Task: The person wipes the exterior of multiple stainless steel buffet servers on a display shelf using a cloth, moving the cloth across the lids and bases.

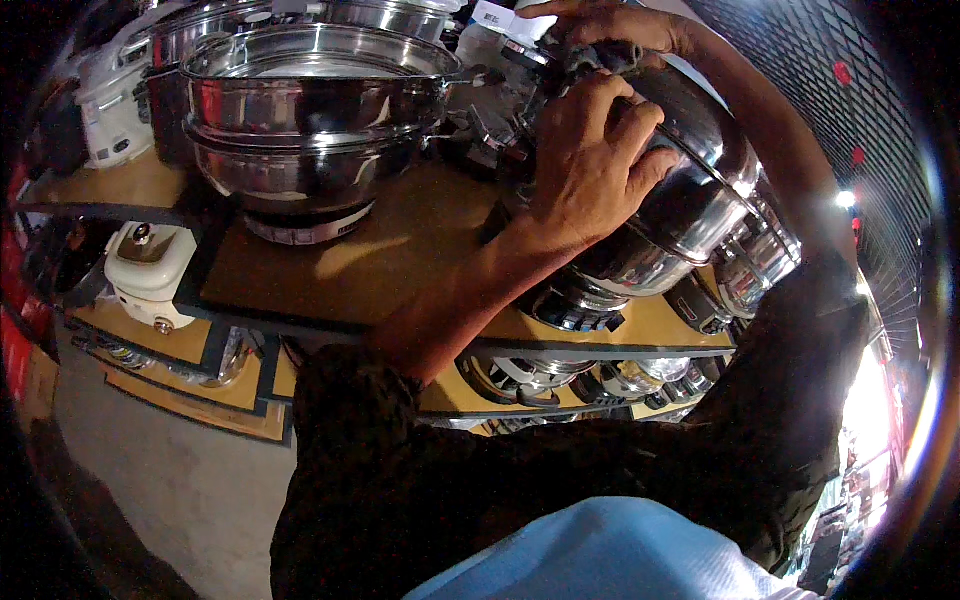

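Note:
A large stainless steel pot, part of an electric cooker, leans at an angle in the fisheye view on the wooden shelf. My left hand curls its fingers over the pot's near left rim, thumb lying along the edge. Beyond it, my right hand reaches around from the right and presses a crumpled dark grey cloth near the pot's far side. The fingertips under the cloth are hidden. The pot's base carries a dark control panel.
A two-tier steel steamer stands left on the wooden shelf. Beside it is a white appliance; a cream cooker sits lower. More steel pots stand right, near a black mesh panel. Lower shelves hold several pans.

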Available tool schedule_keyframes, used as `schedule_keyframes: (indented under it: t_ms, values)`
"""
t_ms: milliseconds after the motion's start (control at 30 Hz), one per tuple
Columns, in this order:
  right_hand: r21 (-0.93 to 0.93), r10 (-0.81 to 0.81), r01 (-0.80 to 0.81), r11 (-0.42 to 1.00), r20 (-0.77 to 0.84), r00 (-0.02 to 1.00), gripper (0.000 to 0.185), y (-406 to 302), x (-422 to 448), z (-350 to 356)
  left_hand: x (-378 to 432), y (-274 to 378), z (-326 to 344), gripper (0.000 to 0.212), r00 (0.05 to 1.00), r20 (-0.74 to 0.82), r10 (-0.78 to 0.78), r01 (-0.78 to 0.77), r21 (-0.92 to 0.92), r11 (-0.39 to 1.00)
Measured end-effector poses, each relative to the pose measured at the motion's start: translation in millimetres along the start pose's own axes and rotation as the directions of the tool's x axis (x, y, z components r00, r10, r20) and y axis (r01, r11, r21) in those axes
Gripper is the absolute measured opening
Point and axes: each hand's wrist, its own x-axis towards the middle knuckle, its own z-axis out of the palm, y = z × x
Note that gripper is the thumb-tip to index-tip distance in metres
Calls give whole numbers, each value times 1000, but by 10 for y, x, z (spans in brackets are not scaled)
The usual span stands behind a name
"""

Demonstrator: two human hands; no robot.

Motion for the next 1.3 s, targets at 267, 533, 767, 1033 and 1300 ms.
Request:
schedule_keyframes:
  t_ms: [267,533,767,1033,1300]
  values:
    - [27,110,-110,994,27,994,32,369,269,-309,13,-29,-3,34,1000,20,15,-15,15,1000]
    - [-173,-41,17,985,-131,991,38,346,-328,-69,55,29,-74,36,998,66,4,-9,80,997]
    - [-144,-133,67,987,-522,843,43,492,-1163,604,50,-40,-134,35,993,115,-16,0,138,990]
    - [24,-24,73,997,-806,591,49,950,-1668,791,18,64,28,36,992,119,-38,32,54,998]
    - [48,-169,286,957,-709,684,55,566,-1547,899,13,-28,38,32,1000,0,0,0,83,997]
